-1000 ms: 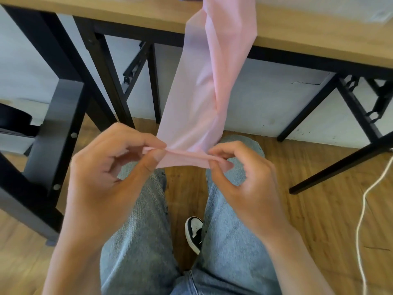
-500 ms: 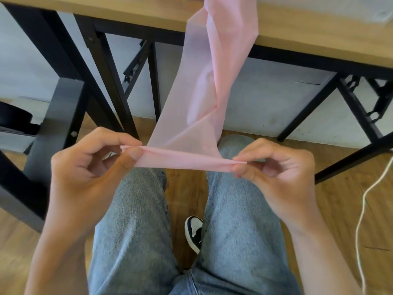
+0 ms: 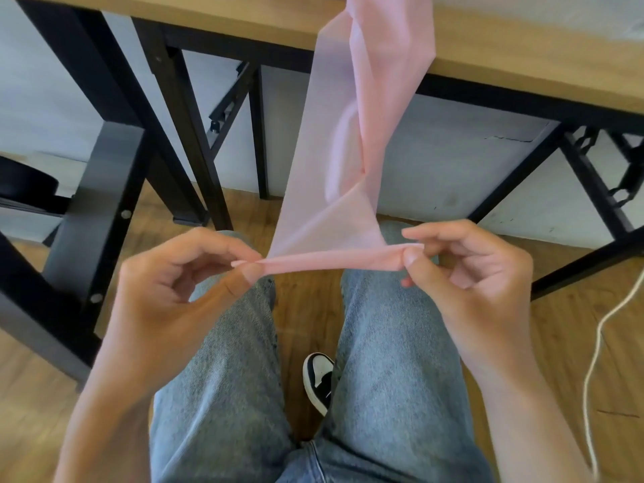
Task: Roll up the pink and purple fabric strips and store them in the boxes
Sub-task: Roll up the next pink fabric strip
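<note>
A wooden surface (image 3: 522,61) on a black metal frame (image 3: 195,134) runs across the top of the frame, with a pale wall behind its legs. Below it lies a wood-plank floor (image 3: 575,343), where a white cord (image 3: 599,343) trails down the right edge. Blue jeans (image 3: 390,360) fill the lower centre, a black-and-white sneaker (image 3: 319,379) showing between the legs, and a round black object (image 3: 24,184) sits at the left edge.

No text, label, brand, number or sign can be read anywhere in the view.
</note>
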Demonstrator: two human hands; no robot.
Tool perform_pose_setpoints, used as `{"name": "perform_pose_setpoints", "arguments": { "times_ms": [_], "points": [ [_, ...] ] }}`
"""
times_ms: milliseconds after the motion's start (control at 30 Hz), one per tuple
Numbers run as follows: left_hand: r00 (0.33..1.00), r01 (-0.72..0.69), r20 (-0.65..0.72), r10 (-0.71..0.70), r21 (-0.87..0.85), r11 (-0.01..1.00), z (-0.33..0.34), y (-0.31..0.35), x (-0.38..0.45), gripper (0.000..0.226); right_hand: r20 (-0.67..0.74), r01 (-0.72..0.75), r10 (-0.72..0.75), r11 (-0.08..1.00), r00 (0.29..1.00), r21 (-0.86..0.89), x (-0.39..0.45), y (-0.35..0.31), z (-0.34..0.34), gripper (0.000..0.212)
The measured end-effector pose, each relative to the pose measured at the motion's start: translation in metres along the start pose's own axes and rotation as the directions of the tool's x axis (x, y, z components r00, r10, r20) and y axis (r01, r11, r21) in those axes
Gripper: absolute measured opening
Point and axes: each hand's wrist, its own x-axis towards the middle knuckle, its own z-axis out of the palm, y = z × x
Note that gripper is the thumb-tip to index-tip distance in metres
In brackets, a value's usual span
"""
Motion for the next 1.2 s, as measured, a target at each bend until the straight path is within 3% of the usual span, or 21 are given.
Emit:
{"name": "perform_pose_setpoints", "arguments": {
  "times_ms": [200,300,433,533,733,900,967,1033,1100,1200],
  "points": [
    [0.993,-0.003,0.115,-0.014,0.148,0.989,0.003,-0.005,-0.005,0.012,0.16,-0.171,0.169,0.985,0.973,0.005,-0.01,0.005,-0.009,0.017],
    [0.998,0.004,0.066,-0.016,0.179,0.984,0.01,-0.003,-0.012,0.014,0.067,-0.058,0.059,0.998,0.996,-0.023,-0.017,0.005,-0.008,0.016],
    [0.999,-0.039,0.018,0.04,-0.051,0.998,0.023,0.001,-0.016,0.005,0.003,0.048,-0.048,0.996,0.999,0.08,-0.024,0.004,-0.006,0.017],
    [0.998,-0.052,-0.031,0.049,-0.127,0.991,0.032,0.001,-0.016,0.014,-0.016,0.057,-0.056,0.996,0.998,0.069,-0.022,0.002,-0.002,0.019],
    [0.991,-0.068,-0.116,0.065,-0.026,0.997,0.049,0.004,-0.018,0.012,-0.002,0.066,-0.066,0.998,0.998,0.02,-0.022,0.005,0.002,0.019],
    [0.997,-0.048,-0.057,0.059,0.182,0.982,0.054,0.0,-0.022,0.007,0.108,0.008,-0.002,0.998,0.994,-0.058,-0.025,0.006,0.006,0.024],
    [1.0,-0.003,0.014,0.0,0.22,0.975,0.056,-0.002,-0.022,0.005,0.204,-0.117,0.14,0.986,0.969,-0.122,-0.026,0.011,0.008,0.021],
    [0.983,0.111,0.122,-0.137,0.204,0.973,0.056,-0.003,-0.022,0.006,0.317,-0.253,0.306,0.947,0.898,-0.198,-0.027,0.018,0.01,0.021],
    [0.924,0.229,0.246,-0.293,0.257,0.939,0.057,-0.01,-0.02,0.003,0.391,-0.317,0.426,0.895,0.816,-0.313,-0.029,0.026,0.011,0.025],
    [0.799,0.288,0.374,-0.47,0.447,0.847,0.06,-0.025,-0.022,0.008,0.436,-0.341,0.533,0.828,0.725,-0.445,-0.032,0.034,0.013,0.024]
  ]
}}
